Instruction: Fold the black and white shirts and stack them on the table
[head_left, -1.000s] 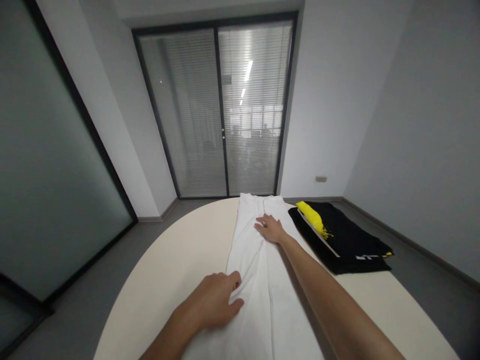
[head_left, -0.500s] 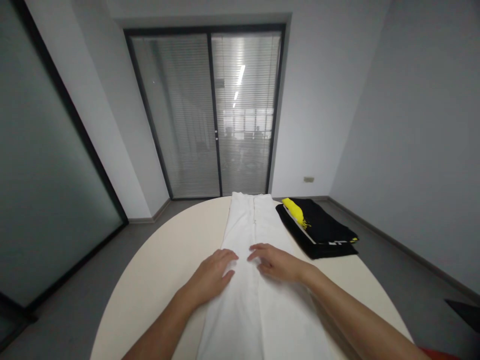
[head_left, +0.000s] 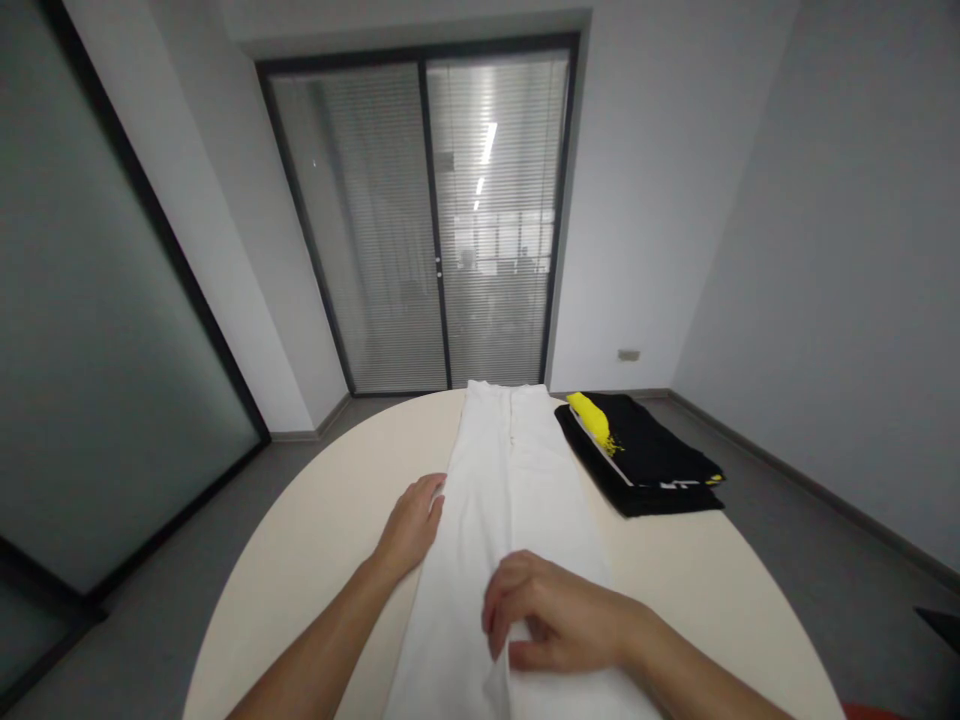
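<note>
A long white garment lies flat on the round table, its waist end at the far edge, with a seam running down the middle. It looks like trousers or a skirt; the near end is out of view. My left hand rests at the garment's left edge, thumb apart from the fingers, holding nothing. Over the middle seam, closer to me, is my right hand, slightly blurred. Its fingers are bent and the thumb stands apart from them; a small ridge of cloth shows just below.
Folded black clothes with a yellow print are stacked on the right side of the cream round table. Beyond the table stands a glazed door with blinds. Something red shows at the lower right edge.
My left hand has slid left from the cloth to the garment's edge. My right hand has come nearer to me along the middle seam. The garment and black stack stay put.
</note>
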